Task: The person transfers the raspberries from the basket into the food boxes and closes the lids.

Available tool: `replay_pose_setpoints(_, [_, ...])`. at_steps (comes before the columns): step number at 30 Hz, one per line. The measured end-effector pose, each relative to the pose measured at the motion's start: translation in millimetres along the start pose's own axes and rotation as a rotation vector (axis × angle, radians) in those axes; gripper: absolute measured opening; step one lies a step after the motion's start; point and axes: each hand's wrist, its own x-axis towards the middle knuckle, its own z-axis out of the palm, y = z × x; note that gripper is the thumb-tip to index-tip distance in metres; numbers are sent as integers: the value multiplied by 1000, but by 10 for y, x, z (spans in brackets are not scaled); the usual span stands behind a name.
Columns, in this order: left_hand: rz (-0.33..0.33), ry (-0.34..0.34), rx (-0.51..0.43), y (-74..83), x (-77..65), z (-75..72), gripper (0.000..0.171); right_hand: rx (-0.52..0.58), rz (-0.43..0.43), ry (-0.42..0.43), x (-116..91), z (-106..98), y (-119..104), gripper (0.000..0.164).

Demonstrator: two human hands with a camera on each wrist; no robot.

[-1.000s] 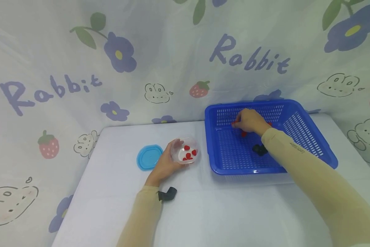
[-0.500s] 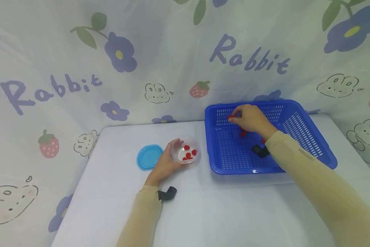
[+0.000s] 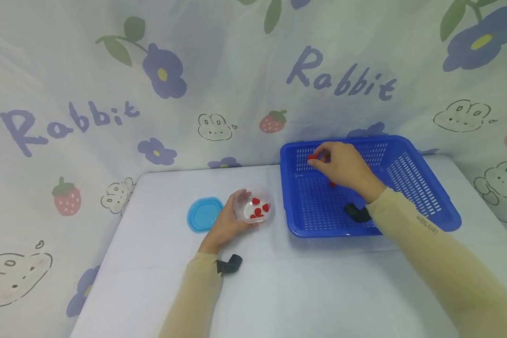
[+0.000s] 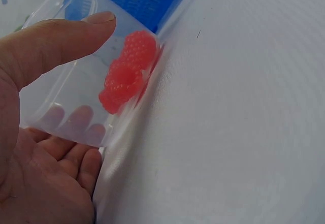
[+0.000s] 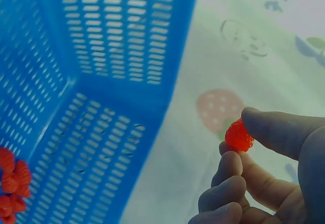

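Note:
My left hand (image 3: 227, 224) holds a clear plastic container (image 3: 242, 212) on the white table, thumb on one side and fingers on the other. Several raspberries (image 4: 122, 79) lie at its bottom. Over the left part of a blue basket (image 3: 316, 211), my right hand (image 3: 342, 166) pinches one raspberry (image 5: 239, 135) between thumb and fingertips. More raspberries (image 5: 11, 176) lie on the basket's floor, partly hidden by that hand in the head view.
A light blue lid (image 3: 204, 214) lies flat on the table (image 3: 278, 291), left of the container. A black wrist mount (image 3: 230, 264) sticks out from the left sleeve. A printed cloth (image 3: 236, 70) hangs behind the table and basket.
My right hand has risen from the basket's floor with the raspberry and shifted slightly left. My left hand and the container have stayed in place.

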Motion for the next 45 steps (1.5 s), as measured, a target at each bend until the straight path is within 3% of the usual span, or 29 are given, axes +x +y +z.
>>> replay_pose_setpoints(8, [13, 3, 7, 21, 3, -1, 94, 24, -88, 98, -140, 34, -152, 25])
replay_pose_setpoints(20, [-14, -7, 8, 18, -9, -3, 94, 58, -140, 148, -291, 96, -298, 23])
replay_pose_setpoints(33, [-7, -8, -2, 18, -3, -1, 94, 169, -171, 150, -467, 284, -481, 23])
replay_pose_setpoints(45, [18, -11, -9, -4, 5, -6, 96, 205, -177, 147, -506, 608, -653, 20])
